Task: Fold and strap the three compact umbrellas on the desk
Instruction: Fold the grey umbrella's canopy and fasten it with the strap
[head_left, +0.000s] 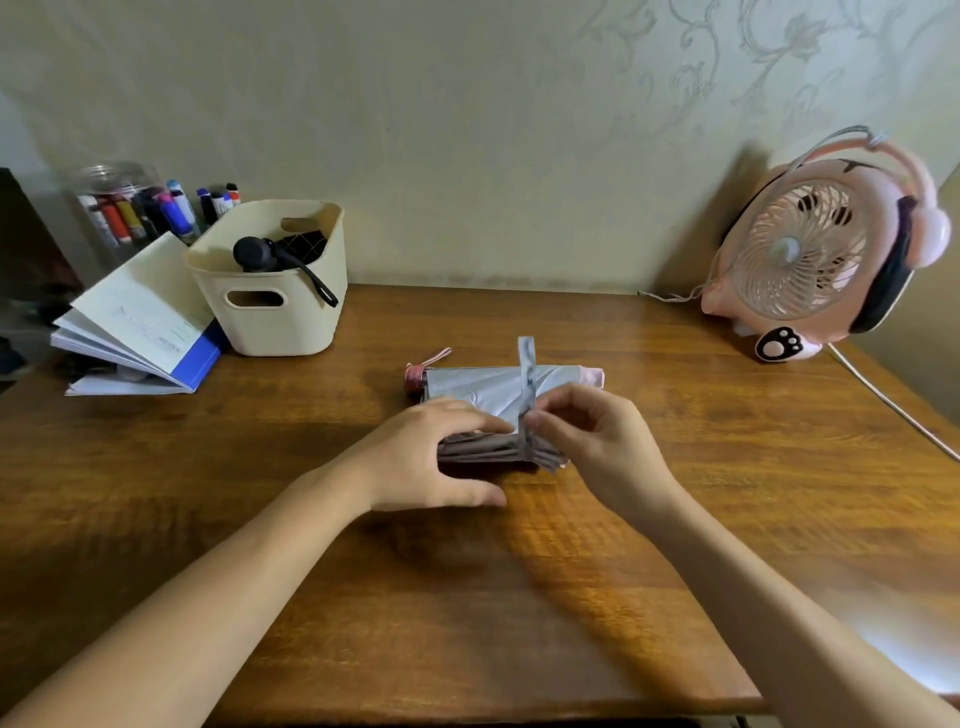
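A compact umbrella with silver-grey folds and a pink handle end lies across the middle of the wooden desk. Its strap stands up from the bundle. My left hand lies over the near left part of the folds, thumb along the front, fingers pressing down. My right hand pinches the base of the strap between thumb and fingers. A black folded umbrella sits in the cream basket at the back left, its wrist loop hanging over the rim.
An open stack of booklets leans beside the basket, with a clear jar of markers behind. A pink desk fan stands back right; its white cable runs along the right edge.
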